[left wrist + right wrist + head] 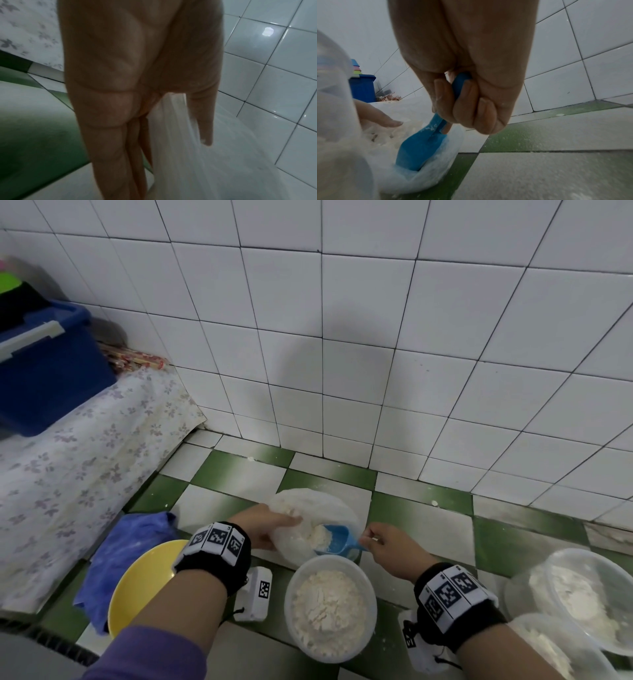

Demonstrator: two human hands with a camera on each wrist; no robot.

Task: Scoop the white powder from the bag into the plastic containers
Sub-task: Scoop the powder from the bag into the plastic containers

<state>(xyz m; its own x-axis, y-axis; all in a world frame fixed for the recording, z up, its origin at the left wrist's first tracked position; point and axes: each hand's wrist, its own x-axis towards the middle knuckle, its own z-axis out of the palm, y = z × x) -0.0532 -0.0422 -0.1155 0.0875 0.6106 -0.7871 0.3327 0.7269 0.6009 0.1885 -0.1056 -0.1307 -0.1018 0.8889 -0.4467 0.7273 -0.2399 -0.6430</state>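
A clear plastic bag (308, 505) of white powder lies open on the checkered floor near the wall. My left hand (284, 529) pinches the bag's rim (171, 135) between thumb and fingers and holds the mouth open. My right hand (371, 539) grips the handle of a blue scoop (337, 539), fingers curled round it (460, 83). The scoop's bowl (419, 146) sits inside the bag's mouth with a heap of powder in it. Just in front of the bag stands a round clear container (330, 607), holding a mound of powder.
Two more clear containers (582, 594) (548, 648) with powder stand at the right. A yellow bowl (144, 577) and a blue cloth (126, 549) lie at the left. A blue bin (51, 371) rests on a floral-covered surface (85, 457). The tiled wall (376, 354) is close behind the bag.
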